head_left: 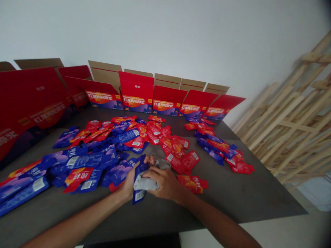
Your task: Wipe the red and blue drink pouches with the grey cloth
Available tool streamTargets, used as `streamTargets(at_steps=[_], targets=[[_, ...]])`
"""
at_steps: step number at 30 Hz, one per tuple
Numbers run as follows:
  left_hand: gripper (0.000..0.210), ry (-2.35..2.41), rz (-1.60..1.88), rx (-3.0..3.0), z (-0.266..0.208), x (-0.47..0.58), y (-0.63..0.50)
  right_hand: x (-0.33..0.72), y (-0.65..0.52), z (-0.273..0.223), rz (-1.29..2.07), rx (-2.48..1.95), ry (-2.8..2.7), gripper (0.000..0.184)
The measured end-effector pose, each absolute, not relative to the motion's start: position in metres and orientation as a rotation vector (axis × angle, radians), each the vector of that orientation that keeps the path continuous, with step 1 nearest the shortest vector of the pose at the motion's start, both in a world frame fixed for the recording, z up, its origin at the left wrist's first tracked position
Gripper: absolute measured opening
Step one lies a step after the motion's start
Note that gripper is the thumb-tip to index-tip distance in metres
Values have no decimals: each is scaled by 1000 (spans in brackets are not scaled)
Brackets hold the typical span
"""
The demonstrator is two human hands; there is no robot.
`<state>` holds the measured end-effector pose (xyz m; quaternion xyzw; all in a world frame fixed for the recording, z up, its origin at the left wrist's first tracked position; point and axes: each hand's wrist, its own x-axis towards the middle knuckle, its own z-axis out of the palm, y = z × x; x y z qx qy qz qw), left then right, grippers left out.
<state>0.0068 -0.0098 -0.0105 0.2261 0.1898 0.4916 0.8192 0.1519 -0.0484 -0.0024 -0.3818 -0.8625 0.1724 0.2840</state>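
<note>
Head view: left hand [129, 182] gripping a blue pouch [141, 167], right hand [165, 182] curled over a grey cloth [148, 183] against it. Pouch is above the table's [160, 215] near middle, pouch pile [88, 160] left.

A packing workshop or a storeroom, by its look — which of the two, I cannot say exactly.
On the wide dark table [258, 193], many printed red pouches [178, 148] and blue pouches [90, 160] lie in loose heaps, a quantity of trade rather than of home. Behind them stands a row of cartons [138, 91], all in one same design, with their flaps raised; larger boxes [38, 100] stand at the left. The wall [181, 41] is plain and pale, and beyond the table's right side are many bare wooden slats [294, 124] — some joined into frames.
</note>
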Motion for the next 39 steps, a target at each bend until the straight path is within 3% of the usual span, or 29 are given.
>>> streamTargets(at_steps=[6, 13, 21, 26, 32, 39], targets=[[9, 484, 1091, 493, -6, 9, -19, 149, -43, -10, 487, -1111, -2084, 43], [9, 505, 1175, 535, -8, -1, -3, 147, -52, 0, 549, -967, -2337, 41], [28, 742, 1276, 743, 7, -1, -4, 145, -54, 6, 452, -1182, -2126, 47], [25, 932, 1342, 964, 8, -10, -3, 153, -49, 16, 538, -1216, -2052, 34], [23, 789, 1280, 700, 8, -6, 1, 159, -42, 20, 667, -1342, -1929, 13], [27, 524, 1057, 494, 3, -1, 4, 229, -12, 44, 974, -1467, -1440, 23]])
